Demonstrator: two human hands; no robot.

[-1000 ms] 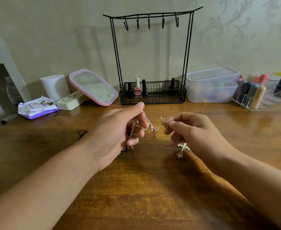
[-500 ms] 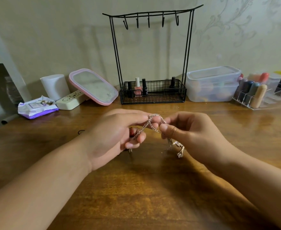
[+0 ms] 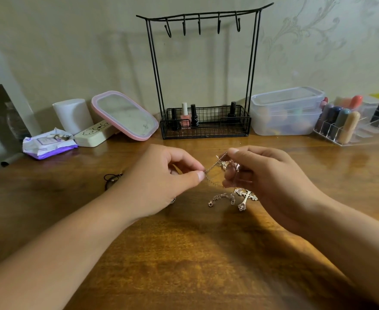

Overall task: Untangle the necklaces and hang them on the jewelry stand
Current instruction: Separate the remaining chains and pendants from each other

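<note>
Silver necklace chains (image 3: 215,166) are tangled between my hands above the wooden table (image 3: 184,253). My left hand (image 3: 159,182) pinches a chain between thumb and forefinger. My right hand (image 3: 267,177) pinches the tangle at its upper end, with more chain bunched under its fingers. A cross pendant (image 3: 246,198) and a loose chain end with a clasp (image 3: 217,199) hang down to the table below my right hand. The black wire jewelry stand (image 3: 203,70) stands behind, its several hooks bare. A dark cord necklace (image 3: 111,179) lies left of my left wrist.
Nail polish bottles (image 3: 185,116) sit in the stand's basket. To the left are a pink-framed mirror (image 3: 126,116), a cream case (image 3: 93,134), a white roll (image 3: 73,115) and a wipes pack (image 3: 48,143). On the right, a clear plastic box (image 3: 287,111) and a lipstick organizer (image 3: 345,124).
My hands drew together, then parted again with a chain stretched taut between them. The cross pendant and a clasp end have dropped lower, onto the table.
</note>
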